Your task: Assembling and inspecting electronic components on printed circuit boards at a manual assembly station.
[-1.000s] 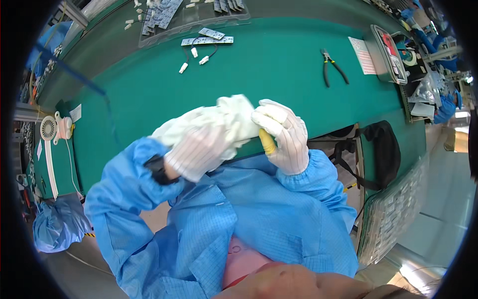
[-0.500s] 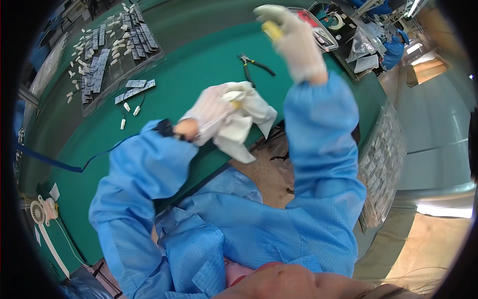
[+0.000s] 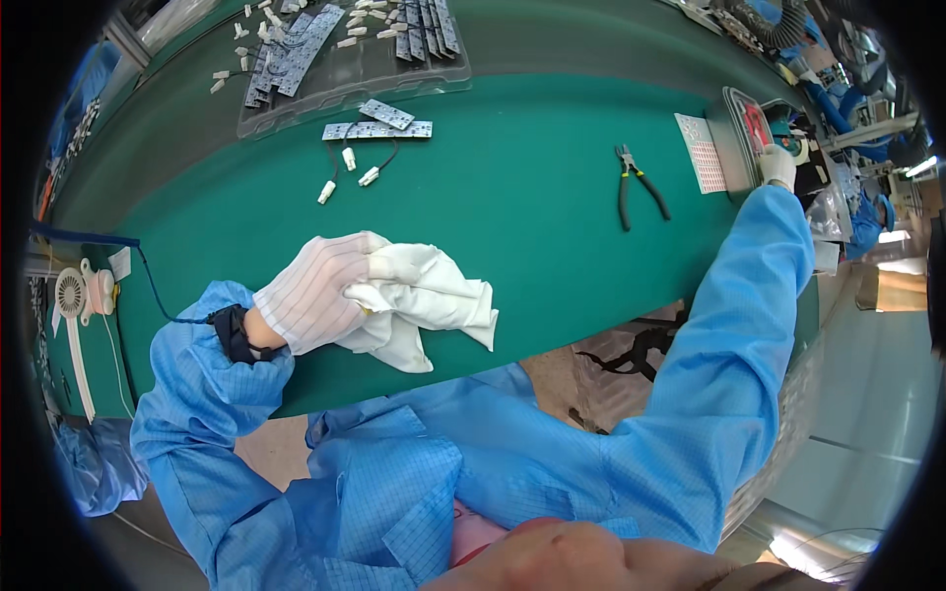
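Observation:
My left hand (image 3: 320, 293), in a white striped glove, is closed around a crumpled white cloth (image 3: 443, 300) over the near part of the green bench. A small yellow bit shows at the fingers against the cloth; its kind is unclear. My right hand (image 3: 777, 167), gloved in white, reaches to a metal tray (image 3: 734, 128) at the far right. Its fingertips are at the tray's side and too small to make out, so whether they grip anything is hidden. Diagonal cutters (image 3: 633, 182) with black and yellow handles lie spread on the bench between both hands.
Ahead of my left hand lie two light circuit strips (image 3: 399, 129) with wired white connectors (image 3: 369, 176). Behind them a clear plastic tray (image 3: 296, 116) bears several more. A label sheet (image 3: 701, 153) lies beside the metal tray. A small fan (image 3: 72, 294) and blue cord (image 3: 148, 266) are at left.
My right hand has moved from above the bench, where it held a yellow object, to the metal tray. The view has turned; my left hand still holds the cloth.

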`<state>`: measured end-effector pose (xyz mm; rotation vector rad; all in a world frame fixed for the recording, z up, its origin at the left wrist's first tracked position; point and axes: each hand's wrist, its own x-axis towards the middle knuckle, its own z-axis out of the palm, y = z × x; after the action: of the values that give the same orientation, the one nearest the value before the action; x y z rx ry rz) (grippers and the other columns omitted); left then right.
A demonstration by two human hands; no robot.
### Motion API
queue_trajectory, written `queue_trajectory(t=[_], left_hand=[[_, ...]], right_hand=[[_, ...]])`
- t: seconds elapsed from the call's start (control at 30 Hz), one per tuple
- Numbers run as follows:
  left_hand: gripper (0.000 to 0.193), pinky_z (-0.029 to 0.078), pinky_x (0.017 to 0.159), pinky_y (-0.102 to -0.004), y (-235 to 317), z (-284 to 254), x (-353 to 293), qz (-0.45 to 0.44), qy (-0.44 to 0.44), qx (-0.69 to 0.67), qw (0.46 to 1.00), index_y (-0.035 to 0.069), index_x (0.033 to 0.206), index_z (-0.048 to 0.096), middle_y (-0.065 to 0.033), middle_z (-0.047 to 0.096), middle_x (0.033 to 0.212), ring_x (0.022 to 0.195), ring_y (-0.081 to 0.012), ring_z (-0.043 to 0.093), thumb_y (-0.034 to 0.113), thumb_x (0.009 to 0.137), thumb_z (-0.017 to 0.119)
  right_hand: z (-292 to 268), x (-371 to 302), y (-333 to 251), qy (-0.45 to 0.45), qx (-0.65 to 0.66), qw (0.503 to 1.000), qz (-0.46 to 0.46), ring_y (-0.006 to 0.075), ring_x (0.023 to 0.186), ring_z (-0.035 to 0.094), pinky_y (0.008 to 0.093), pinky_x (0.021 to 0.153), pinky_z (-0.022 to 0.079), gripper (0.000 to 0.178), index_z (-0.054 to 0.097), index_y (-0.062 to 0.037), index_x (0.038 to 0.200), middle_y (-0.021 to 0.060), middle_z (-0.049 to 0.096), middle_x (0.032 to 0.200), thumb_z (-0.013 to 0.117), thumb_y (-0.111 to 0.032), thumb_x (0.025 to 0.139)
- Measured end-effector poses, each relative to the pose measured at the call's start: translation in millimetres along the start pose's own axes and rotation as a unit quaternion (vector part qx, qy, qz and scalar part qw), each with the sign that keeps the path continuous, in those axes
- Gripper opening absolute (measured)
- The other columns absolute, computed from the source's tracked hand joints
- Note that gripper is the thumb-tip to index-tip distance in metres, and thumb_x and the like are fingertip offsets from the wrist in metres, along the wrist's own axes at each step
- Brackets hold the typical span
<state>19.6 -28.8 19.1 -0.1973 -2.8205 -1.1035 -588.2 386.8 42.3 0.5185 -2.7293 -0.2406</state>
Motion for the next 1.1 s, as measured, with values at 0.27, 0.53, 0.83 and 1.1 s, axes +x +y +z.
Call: queue_trajectory(t=[0.27,0.53,0.83,1.1], left_hand=[[0.026,0.047,0.060,-0.0380,-11,2,26,0.046,-0.100,0.044,0.993,0.007,0.087,0.066,-0.0084,0.061,0.086,0.071,-0.0305,0.060,0.015,0.063,0.064],[0.039,0.049,0.064,-0.0366,-14,2,20,0.039,-0.098,0.024,0.994,0.011,0.105,0.064,-0.0089,0.061,0.093,0.076,-0.0282,0.060,0.017,0.067,0.066],[0.034,0.049,0.060,-0.0350,-19,4,14,0.052,-0.071,0.030,0.996,0.008,0.101,0.065,-0.0089,0.060,0.090,0.071,-0.0267,0.060,0.025,0.072,0.070],[0.047,0.048,0.062,-0.0348,-18,10,11,0.041,-0.079,0.031,0.996,0.013,0.115,0.062,-0.0075,0.059,0.093,0.073,-0.0256,0.059,0.020,0.069,0.070]], right_hand=[[-122,-118,-248,-0.093,0.507,0.813,-0.270,0.0200,0.107,0.059,0.0300,0.092,0.043,0.041,0.063,-0.0101,0.120,0.0092,0.062,0.121,0.050,0.007,0.084],[-83,-160,-317,-0.012,0.199,0.906,-0.374,0.0322,0.074,0.061,0.0395,0.066,0.047,0.040,0.069,-0.0123,0.108,0.0131,0.063,0.080,0.054,0.006,0.075],[-65,-137,-319,-0.130,0.254,0.903,-0.320,0.0295,0.069,0.059,0.0326,0.070,0.048,0.024,0.070,-0.0118,0.105,0.0128,0.061,0.076,0.062,-0.005,0.083],[-61,-136,-333,-0.066,0.210,0.943,-0.251,0.0310,0.069,0.061,0.0359,0.068,0.050,0.018,0.070,-0.0041,0.098,0.0172,0.064,0.076,0.066,-0.015,0.084]])
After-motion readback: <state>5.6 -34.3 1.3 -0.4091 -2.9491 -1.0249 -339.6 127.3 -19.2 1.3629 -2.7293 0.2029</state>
